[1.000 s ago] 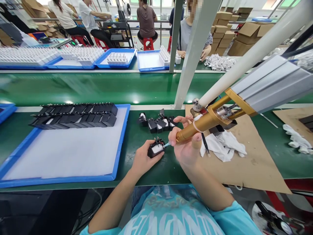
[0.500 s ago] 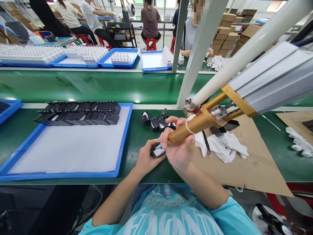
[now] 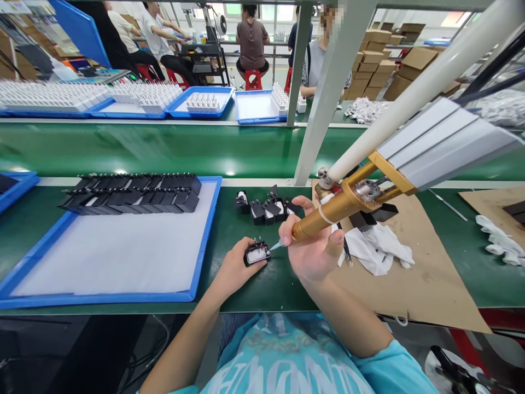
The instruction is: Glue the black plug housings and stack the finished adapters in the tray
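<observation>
My left hand [image 3: 234, 273] grips a small black plug housing [image 3: 257, 255] just above the bench, its open side showing white inside and metal pins at its far edge. My right hand [image 3: 312, 256] has its thumb and fingers around the lower end of a gold dispensing gun [image 3: 322, 219]. The gun's thin pale-blue nozzle [image 3: 278, 245] points left, its tip at the housing's right edge; whether they touch I cannot tell. Several similar black housings [image 3: 268, 210] stand behind my hands, partly hidden by my right fingers.
A blue-rimmed tray [image 3: 196, 262] at left holds rows of black housings [image 3: 135, 192]. Brown cardboard [image 3: 414, 290] at right carries white cloths [image 3: 379, 246] and tweezers [image 3: 348, 246]. A white post [image 3: 328, 93] rises behind the gun. People sit beyond the green partition [image 3: 164, 145].
My right hand and the dispensing gun have moved right, uncovering the nozzle and more of the housing. My left hand has shifted slightly left and down, still gripping the housing.
</observation>
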A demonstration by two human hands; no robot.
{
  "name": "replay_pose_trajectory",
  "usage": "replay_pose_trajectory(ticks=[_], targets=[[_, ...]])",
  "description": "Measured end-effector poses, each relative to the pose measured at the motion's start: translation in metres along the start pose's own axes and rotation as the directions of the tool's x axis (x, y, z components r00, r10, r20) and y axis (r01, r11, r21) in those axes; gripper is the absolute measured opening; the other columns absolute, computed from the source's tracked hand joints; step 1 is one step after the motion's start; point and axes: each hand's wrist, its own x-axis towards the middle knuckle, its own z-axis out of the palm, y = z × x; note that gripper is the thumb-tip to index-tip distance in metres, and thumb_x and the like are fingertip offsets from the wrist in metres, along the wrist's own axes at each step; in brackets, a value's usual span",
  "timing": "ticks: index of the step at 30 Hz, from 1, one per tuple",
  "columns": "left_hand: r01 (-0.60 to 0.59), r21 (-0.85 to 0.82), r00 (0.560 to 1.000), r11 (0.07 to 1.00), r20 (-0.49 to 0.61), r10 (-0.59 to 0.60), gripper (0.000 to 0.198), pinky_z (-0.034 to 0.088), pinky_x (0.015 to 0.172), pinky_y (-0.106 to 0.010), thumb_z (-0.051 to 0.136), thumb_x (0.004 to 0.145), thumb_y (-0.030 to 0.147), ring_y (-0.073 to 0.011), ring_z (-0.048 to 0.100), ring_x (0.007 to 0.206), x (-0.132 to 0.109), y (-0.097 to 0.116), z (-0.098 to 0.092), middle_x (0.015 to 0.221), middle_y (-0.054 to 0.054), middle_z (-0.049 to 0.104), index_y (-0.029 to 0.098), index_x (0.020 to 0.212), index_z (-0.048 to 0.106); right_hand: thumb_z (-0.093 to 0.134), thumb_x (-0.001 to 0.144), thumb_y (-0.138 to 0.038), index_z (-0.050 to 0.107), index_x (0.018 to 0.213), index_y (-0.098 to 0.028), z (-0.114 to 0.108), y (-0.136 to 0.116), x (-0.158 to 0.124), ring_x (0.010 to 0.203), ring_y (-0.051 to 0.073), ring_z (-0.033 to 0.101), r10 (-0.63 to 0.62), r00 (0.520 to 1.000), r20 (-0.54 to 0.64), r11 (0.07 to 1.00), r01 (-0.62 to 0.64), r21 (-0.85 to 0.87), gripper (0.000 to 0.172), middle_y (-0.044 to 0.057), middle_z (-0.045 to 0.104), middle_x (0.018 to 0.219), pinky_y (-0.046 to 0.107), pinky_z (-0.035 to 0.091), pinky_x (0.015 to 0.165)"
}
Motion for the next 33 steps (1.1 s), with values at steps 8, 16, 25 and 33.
replay_pose_trajectory(ticks=[8,16,25,33], targets=[[0.158,-0.311,0.963,0.937,0.258,-0.077,0.052,0.039,0.110,-0.043,0.060,0.087,0.049,-0.0275,0.052,0.128,0.016,-0.007,-0.010,0.143,-0.007,0.054,0.027,0.134,0.053,0.050,0.084,-0.061,0.051,0.110,-0.031,-0.037,-0.012,0.005,0.049,0.008,0.056,-0.074,0.997,-0.019,0.996,0.073,-0.056,0.040,0.001,0.055,0.111,0.029,0.039,0.045],[-0.038,-0.337,0.993,0.941,0.094,0.073,0.026,0.046,0.099,-0.041,0.049,0.092,0.027,-0.0224,0.061,0.110,0.020,-0.003,0.010,0.115,-0.007,0.069,0.021,0.114,0.062,0.055,0.083,-0.060,0.048,0.103,-0.028,-0.043,-0.012,0.004,0.050,0.008,0.054,-0.041,0.999,0.015,0.998,0.042,-0.052,0.039,0.001,0.054,0.109,0.029,0.040,0.046],[-0.421,0.213,0.906,0.882,0.064,0.417,0.050,0.038,0.106,-0.046,0.047,0.096,0.024,-0.0254,0.046,0.127,0.009,-0.003,-0.011,0.128,-0.008,0.062,0.024,0.145,0.039,0.057,0.084,-0.056,0.047,0.103,-0.028,-0.049,-0.011,0.007,0.051,0.008,0.056,-0.066,0.998,0.025,0.998,0.066,-0.024,0.035,0.001,0.055,0.109,0.027,0.041,0.046],[-0.487,0.425,0.866,0.763,0.120,0.486,0.041,0.051,0.088,-0.039,0.054,0.096,0.030,-0.0221,0.057,0.103,0.001,0.008,-0.019,0.117,-0.004,0.070,0.025,0.137,0.052,0.058,0.085,-0.054,0.046,0.108,-0.028,-0.050,-0.012,0.007,0.052,0.008,0.058,-0.069,0.998,0.010,0.998,0.069,-0.009,0.036,0.001,0.055,0.107,0.027,0.040,0.045]])
